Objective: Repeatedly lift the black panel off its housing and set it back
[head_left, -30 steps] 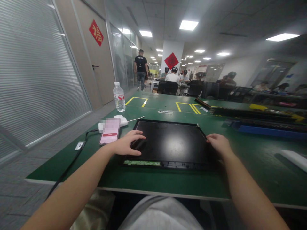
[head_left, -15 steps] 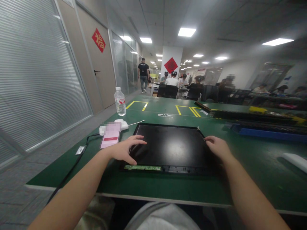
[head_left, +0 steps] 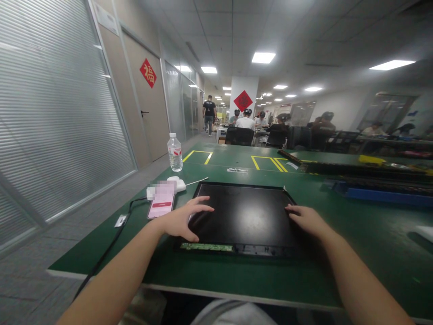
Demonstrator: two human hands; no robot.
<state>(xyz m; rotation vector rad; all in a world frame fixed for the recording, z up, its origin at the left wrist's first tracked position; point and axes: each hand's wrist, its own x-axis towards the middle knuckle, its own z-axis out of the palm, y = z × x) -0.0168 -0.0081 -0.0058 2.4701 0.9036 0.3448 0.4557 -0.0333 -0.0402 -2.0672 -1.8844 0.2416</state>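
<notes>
A flat black screen panel (head_left: 245,214) lies on the green table (head_left: 237,271) right in front of me, with a green circuit strip along its near edge. My left hand (head_left: 184,221) rests flat on the panel's left edge, fingers spread. At the panel's right edge sits my right hand (head_left: 304,219), palm down, fingers lying on the dark surface. Neither hand grips anything.
A pink-screened phone (head_left: 161,205) with a black cable and a white charger (head_left: 177,184) lie left of the panel. A water bottle (head_left: 175,152) stands further back. Blue trays (head_left: 382,196) and dark parts sit at the right. Several people work at tables beyond.
The view has tilted down and shifted slightly. My right hand has slid inward onto the panel's right side; my left hand stays on the left edge.
</notes>
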